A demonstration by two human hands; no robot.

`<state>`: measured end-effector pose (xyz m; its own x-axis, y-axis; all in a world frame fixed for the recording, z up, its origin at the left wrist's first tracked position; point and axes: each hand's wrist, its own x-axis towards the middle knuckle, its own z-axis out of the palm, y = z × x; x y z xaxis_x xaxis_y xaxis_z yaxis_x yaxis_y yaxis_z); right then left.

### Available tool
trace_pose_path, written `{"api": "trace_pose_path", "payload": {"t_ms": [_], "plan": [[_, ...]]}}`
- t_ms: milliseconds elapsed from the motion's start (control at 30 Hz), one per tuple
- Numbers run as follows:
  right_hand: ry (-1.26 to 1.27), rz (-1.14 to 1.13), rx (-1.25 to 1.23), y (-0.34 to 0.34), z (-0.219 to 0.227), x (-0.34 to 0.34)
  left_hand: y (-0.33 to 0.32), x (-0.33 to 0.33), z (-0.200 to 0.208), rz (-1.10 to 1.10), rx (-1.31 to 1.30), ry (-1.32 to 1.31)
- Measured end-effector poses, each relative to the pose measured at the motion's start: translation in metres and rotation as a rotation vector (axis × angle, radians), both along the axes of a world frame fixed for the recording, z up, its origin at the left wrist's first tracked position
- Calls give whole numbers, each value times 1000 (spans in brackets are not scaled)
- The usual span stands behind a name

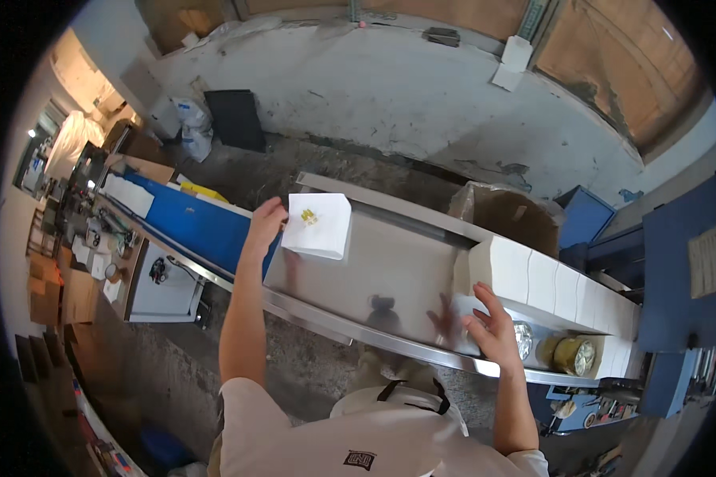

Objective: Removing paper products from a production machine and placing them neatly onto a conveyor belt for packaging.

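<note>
A squarish stack of white paper napkins (pixel 317 238) with a small yellow-green print on top sits at the left end of a shiny metal work surface (pixel 390 262). Beside the stack's left edge is my left hand (pixel 267 226), its fingers loosely bent; whether they touch the paper I cannot tell. My right hand (pixel 495 330) hovers over the right part of the surface, thumb and fingers apart, nothing held. Just left of it is a pale, translucent patch, perhaps plastic film (pixel 465 322). A long row of white paper stacks (pixel 525 274) stands behind that hand.
Right of my right hand lie a silvery roll (pixel 523 340) and a yellowish tape roll (pixel 574 355). A blue conveyor belt (pixel 187 219) runs off to the left. Behind the surface stands a plastic-lined carton (pixel 505 213); blue machinery (pixel 684 262) rises at far right.
</note>
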<state>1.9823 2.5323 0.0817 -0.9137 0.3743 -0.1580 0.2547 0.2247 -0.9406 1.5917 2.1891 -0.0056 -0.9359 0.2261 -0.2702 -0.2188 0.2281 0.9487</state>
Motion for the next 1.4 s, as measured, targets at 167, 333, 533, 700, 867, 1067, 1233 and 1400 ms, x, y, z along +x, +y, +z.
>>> {"api": "trace_pose_path", "payload": {"t_ms": [167, 333, 533, 700, 867, 1067, 1233, 1400], "plan": [[-10, -17, -33, 8, -2, 6, 89, 115, 80, -43, -20, 562], [53, 62, -119, 23, 1, 17, 237, 222, 72, -594, -80, 161], [138, 211, 13, 68, 30, 53, 355, 285, 87, -730, -449, 307], [156, 166, 9, 106, 19, 99, 377, 303, 78, -689, -519, 366], [208, 72, -73, 115, 6, 119, 385, 307, 84, -703, -515, 324], [186, 106, -40, 108, 14, 111, 383, 309, 87, -686, -530, 313], [162, 133, -30, 100, 16, 103, 385, 309, 88, -682, -567, 274], [135, 133, -14, 92, 20, 95, 382, 307, 83, -667, -548, 308]]}}
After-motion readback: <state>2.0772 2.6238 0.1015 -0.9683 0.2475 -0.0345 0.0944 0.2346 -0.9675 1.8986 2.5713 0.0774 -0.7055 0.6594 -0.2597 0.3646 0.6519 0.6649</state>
